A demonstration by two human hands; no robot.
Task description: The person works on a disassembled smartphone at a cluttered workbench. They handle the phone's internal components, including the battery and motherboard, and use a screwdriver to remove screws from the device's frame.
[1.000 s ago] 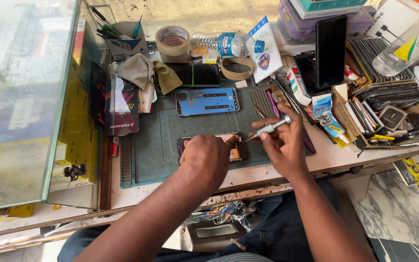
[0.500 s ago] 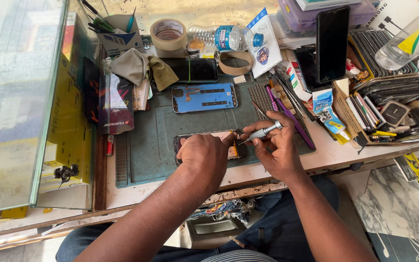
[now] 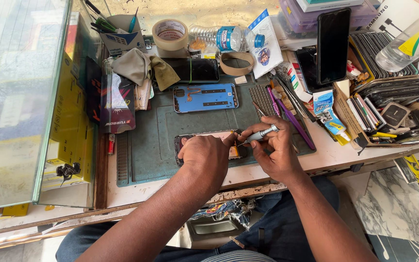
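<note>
Opened phone (image 3: 233,145) lies on the mat near the counter's front edge; left hand (image 3: 207,155) pins it, right hand (image 3: 277,153) pinches a screwdriver (image 3: 260,134). Tip could slip, gouging parts.

Tape roll (image 3: 170,34), plastic water bottle (image 3: 223,38), grey cloth (image 3: 136,66), blue phone back panel (image 3: 205,97)
</note>
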